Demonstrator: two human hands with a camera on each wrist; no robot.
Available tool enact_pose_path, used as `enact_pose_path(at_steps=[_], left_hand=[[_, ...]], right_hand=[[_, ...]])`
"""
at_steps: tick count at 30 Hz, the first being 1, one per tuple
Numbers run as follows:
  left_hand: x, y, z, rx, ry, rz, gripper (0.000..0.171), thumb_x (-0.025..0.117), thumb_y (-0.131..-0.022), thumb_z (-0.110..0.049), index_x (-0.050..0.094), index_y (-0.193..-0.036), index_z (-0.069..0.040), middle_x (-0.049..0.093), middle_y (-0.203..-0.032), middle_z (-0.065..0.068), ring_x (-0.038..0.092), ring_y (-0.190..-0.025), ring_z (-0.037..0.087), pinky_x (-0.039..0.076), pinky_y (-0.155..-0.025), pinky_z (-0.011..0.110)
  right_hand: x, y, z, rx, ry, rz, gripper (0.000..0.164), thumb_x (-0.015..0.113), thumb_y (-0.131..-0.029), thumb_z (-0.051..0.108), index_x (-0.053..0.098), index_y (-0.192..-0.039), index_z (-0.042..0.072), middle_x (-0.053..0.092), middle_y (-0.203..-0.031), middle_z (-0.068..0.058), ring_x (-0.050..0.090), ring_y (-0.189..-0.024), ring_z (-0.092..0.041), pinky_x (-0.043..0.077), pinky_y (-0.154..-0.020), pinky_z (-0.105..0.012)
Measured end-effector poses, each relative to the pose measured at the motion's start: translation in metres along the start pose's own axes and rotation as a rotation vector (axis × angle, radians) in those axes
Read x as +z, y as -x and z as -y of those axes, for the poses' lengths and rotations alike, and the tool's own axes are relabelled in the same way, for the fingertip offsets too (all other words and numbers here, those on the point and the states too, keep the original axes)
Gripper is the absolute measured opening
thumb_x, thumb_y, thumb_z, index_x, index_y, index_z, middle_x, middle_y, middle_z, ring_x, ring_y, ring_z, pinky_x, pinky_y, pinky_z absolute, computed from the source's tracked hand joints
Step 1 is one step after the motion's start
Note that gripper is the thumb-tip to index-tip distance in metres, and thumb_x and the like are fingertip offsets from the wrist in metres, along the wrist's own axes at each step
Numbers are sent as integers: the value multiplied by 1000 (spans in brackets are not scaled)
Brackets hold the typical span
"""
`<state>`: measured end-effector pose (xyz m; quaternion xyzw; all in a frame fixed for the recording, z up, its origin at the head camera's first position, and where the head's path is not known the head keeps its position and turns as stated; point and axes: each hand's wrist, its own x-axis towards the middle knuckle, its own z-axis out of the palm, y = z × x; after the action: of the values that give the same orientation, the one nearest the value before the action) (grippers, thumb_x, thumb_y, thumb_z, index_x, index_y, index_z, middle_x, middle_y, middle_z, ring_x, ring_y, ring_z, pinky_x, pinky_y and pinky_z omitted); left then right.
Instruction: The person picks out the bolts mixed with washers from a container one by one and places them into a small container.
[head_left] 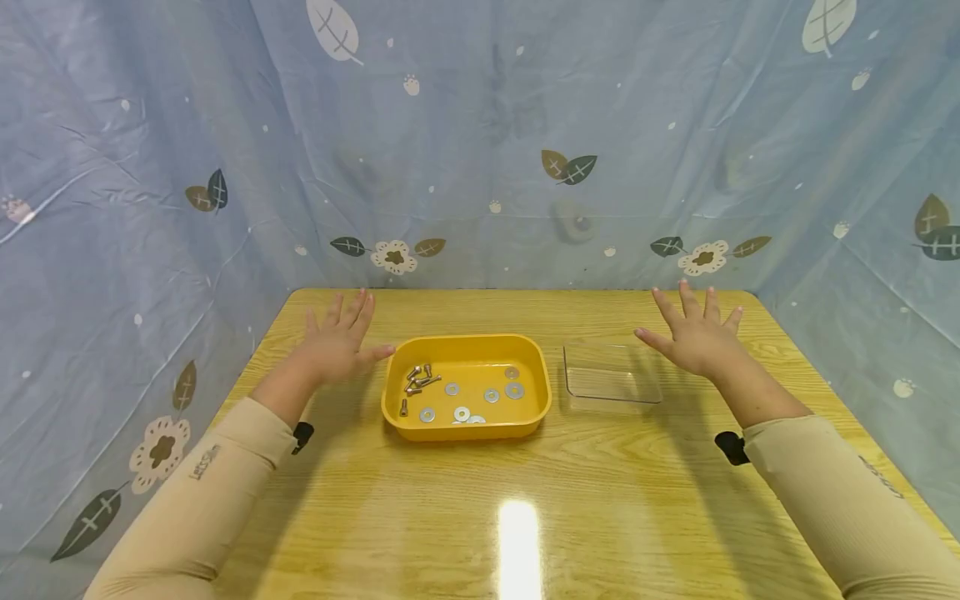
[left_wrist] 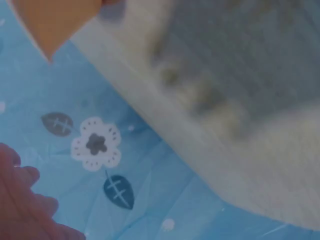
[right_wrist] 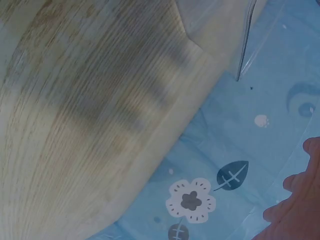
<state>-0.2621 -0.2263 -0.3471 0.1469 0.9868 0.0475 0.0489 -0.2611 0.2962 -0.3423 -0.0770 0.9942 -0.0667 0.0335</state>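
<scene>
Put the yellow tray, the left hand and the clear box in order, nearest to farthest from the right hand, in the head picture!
1. Clear box: just left of the right hand.
2. Yellow tray: farther left, near the middle.
3. Left hand: at the tray's far left side.

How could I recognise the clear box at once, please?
On the wood-grain table, first find the yellow tray. Just to its right, towards the right hand, stands the clear box. It is smaller than the tray and, unlike it, see-through.
</scene>
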Motion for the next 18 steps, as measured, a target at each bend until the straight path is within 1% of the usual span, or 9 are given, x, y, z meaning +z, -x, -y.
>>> enact_pose_path(at_steps=[3,7,9,14,18], left_hand=[[7,2,-1,23,23,8,94,27,-84,-72,-13,-145,-13,-17,-151,6,-24,-133,33,-21,-94,64],[17,6,-3,39,26,32,100,28,-82,-75,-15,-144,-9,-17,-151,8,-24,-133,33,-19,-95,64],[21,8,-5,47,28,37,103,33,-82,-74,-14,-144,-6,-15,-151,11,-21,-134,35,-17,-96,65],[29,13,-11,72,38,74,112,46,-78,-72,-12,-144,-2,-11,-151,16,-13,-136,38,-9,-97,68],[33,15,-16,79,31,98,118,48,-73,-75,-13,-144,-2,-13,-151,15,-14,-136,35,-8,-98,67]], right_hand=[[-1,0,0,-4,-3,-4,87,24,-83,74,-7,-147,24,-24,-146,-21,-27,-124,-51,-18,-82,-75],[-3,-1,0,-4,3,-6,87,23,-83,74,-8,-147,25,-24,-146,-21,-26,-124,-52,-17,-82,-75],[-4,-1,0,-3,4,-3,87,23,-83,75,-8,-147,25,-25,-146,-20,-26,-124,-52,-17,-83,-75],[-6,-1,1,-4,2,-1,87,23,-83,75,-8,-147,25,-25,-146,-21,-28,-123,-51,-17,-83,-75],[-6,0,1,-12,-9,-5,87,24,-84,74,-7,-147,23,-26,-145,-21,-28,-123,-51,-20,-81,-74]])
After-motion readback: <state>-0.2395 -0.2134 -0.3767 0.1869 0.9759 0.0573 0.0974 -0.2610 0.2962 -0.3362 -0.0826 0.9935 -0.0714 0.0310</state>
